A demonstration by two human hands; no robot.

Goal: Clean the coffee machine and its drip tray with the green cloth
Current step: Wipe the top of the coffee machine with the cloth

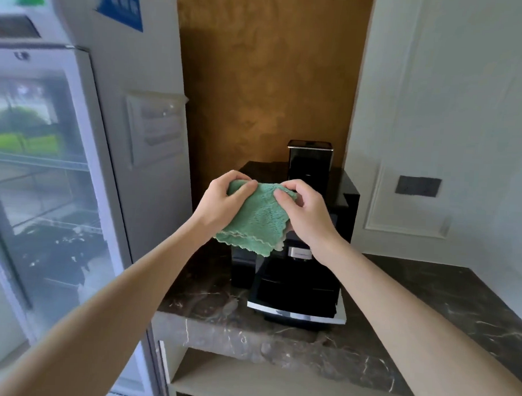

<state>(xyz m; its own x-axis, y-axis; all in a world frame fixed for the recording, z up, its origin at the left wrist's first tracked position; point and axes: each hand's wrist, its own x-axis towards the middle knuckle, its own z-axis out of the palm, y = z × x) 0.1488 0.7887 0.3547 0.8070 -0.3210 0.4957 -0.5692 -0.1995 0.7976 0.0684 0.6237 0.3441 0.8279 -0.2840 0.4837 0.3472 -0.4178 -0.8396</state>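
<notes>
A black coffee machine [342,198] stands on a dark marble counter [446,298], its bean hopper [309,161] rising at the back. Its drip tray [296,314] with a chrome front edge sits at the base. In front of the machine's upper face hangs the green cloth [252,224], folded, held up in the air. My left hand [223,202] pinches its top left corner. My right hand [304,211] grips its top right edge. The cloth hides part of the machine's front.
A tall white glass-door fridge [59,189] stands close on the left of the counter. A brown wall panel [268,78] is behind the machine, and a white wall with a grey socket plate [418,186] on the right. An open shelf [246,379] lies under the counter.
</notes>
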